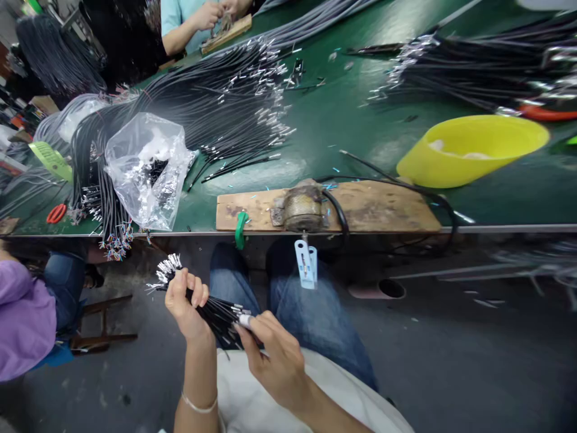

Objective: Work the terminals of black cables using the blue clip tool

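Observation:
My left hand is closed round a bundle of thin black cables, whose silver metal tips fan out above my fingers. My right hand pinches the other end of the same bundle, over my lap in blue jeans. Both hands are held below the table edge, in front of a wooden board with a small metal fixture on it.
On the green table lie big heaps of black cables, a clear plastic bag, a yellow bowl and red scissors. Another person's hands work at the far side; a person in purple sits at my left.

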The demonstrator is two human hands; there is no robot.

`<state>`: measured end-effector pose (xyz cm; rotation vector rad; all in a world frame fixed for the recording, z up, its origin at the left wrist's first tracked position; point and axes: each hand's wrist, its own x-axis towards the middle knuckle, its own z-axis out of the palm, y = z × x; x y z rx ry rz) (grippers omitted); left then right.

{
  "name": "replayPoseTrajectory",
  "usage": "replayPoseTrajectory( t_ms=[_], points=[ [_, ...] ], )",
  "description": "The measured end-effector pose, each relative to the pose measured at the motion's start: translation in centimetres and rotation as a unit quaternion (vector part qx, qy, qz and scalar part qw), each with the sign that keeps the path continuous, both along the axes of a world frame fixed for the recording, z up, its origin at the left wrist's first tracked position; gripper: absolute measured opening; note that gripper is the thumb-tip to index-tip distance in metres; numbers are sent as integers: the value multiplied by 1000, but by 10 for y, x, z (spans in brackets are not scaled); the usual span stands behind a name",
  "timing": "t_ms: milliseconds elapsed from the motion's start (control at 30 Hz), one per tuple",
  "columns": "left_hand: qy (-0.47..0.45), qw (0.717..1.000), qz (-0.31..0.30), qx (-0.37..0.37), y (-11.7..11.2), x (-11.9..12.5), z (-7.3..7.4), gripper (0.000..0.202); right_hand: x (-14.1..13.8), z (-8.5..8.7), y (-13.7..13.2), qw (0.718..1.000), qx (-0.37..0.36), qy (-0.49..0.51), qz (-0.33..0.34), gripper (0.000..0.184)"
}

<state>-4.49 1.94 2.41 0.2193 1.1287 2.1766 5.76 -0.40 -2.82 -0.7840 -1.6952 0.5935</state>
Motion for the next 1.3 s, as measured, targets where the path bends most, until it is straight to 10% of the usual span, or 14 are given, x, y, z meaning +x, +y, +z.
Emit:
replayPoseTrajectory(
  t_ms=[400, 867, 1133, 1300],
  points=[
    [-107, 990, 42, 77, 1, -85, -15, 20, -13, 4, -2, 977, -200, -4, 76, 11],
    [-93, 985, 148, -10, -7, -131, -36, 19, -83, -2, 9, 988, 70, -131, 30, 15],
    [-22, 957, 288, -31, -47, -174, -25, 21, -120, 76, 93, 953, 226, -107, -168, 6],
    [19, 952, 295, -76, -51, -121, -40, 20, -140, 110, 137, 988, 86, -125, -30, 38]
  ],
)
